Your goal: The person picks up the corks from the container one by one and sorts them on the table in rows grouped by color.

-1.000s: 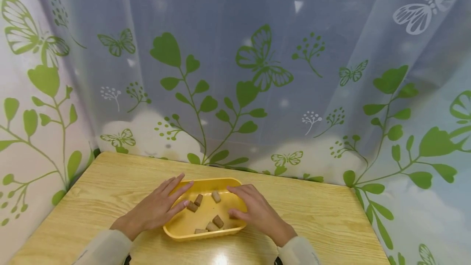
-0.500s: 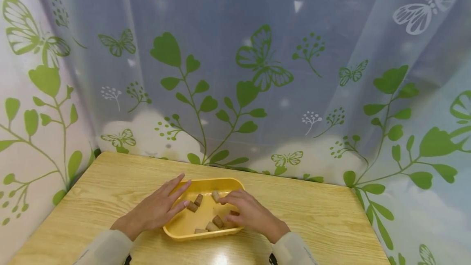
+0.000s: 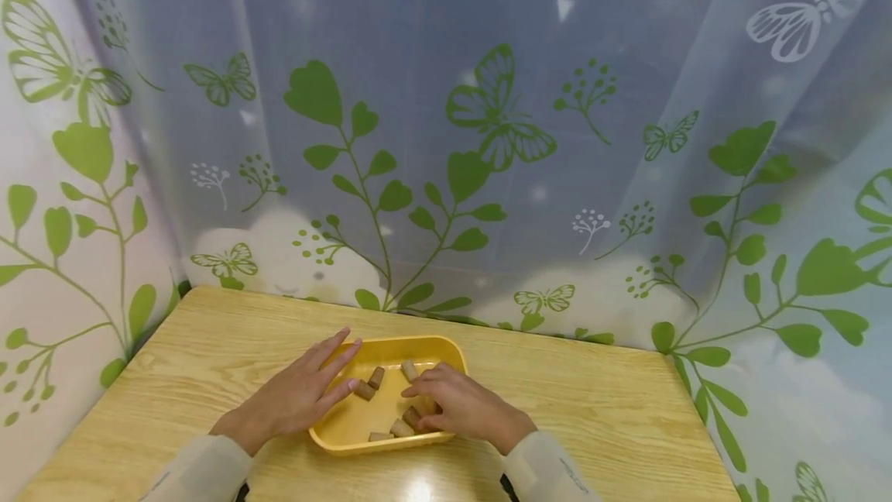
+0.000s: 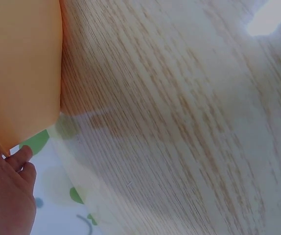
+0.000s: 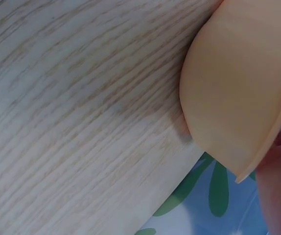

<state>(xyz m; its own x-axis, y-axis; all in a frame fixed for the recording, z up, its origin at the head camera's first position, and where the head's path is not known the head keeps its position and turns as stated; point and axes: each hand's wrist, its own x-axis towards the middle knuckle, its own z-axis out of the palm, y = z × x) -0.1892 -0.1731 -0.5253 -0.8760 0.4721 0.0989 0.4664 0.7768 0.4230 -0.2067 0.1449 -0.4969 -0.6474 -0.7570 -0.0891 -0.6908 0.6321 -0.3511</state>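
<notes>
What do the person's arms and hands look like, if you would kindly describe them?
The left hand and the right hand are bare, with no gloves. The left sleeve and the right sleeve are long and cream-coloured, each with a small, unreadable greyish marking. Something black shows beside each cuff, too little to identify.

A butterfly-patterned curtain (image 3: 418, 130) hangs behind the table (image 3: 599, 401).

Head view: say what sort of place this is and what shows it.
Probably an indoor tabletop workspace, screened off: a wooden table, a butterfly-print curtain behind it and at both sides, and a yellow tray of brown pieces.
</notes>
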